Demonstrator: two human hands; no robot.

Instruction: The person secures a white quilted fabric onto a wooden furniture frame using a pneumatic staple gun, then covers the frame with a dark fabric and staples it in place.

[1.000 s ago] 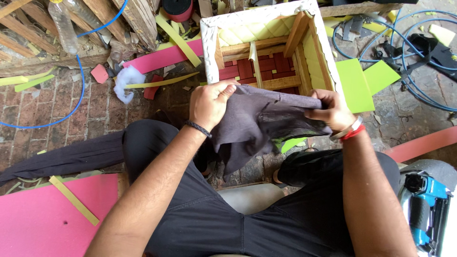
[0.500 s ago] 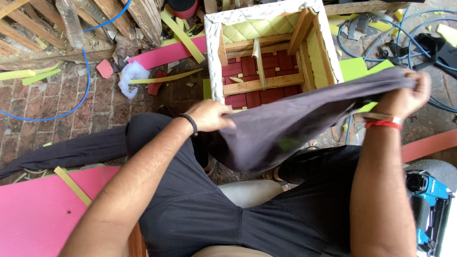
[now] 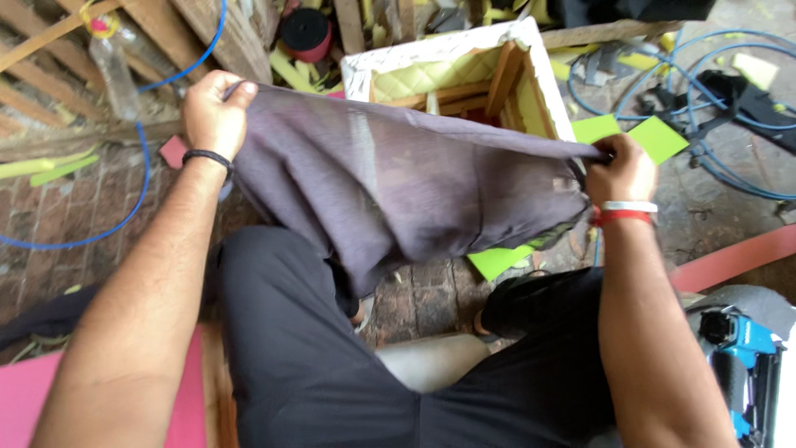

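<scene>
Brick paving point(image 3: 423, 290), littered with offcuts, forms the floor of a cluttered workshop seen from above. Nearest the camera lie the seated person's legs in black trousers point(image 3: 315, 365); a pink foam sheet point(image 3: 33, 406) lies at lower left and a blue power tool point(image 3: 742, 365) at lower right. Above the knees a grey cloth point(image 3: 398, 182) is stretched out flat and slightly sagging between both hands. Left hand point(image 3: 214, 108), wearing a black wristband, has its grip closed on the cloth's upper left corner; right hand point(image 3: 618, 170), wearing red and white bands, has its grip pinched shut on the cloth's right edge. Green foam pieces point(image 3: 638, 133) lie just beyond the right hand and below the cloth. Behind the cloth, partly covered by it, stands a wooden box frame point(image 3: 539, 75) lined with quilted yellow padding. Farther off are a clear plastic bottle point(image 3: 112, 70), wooden slats point(image 3: 166, 21), a roll of black tape point(image 3: 305, 31), and blue hoses point(image 3: 713, 91) at right.
</scene>
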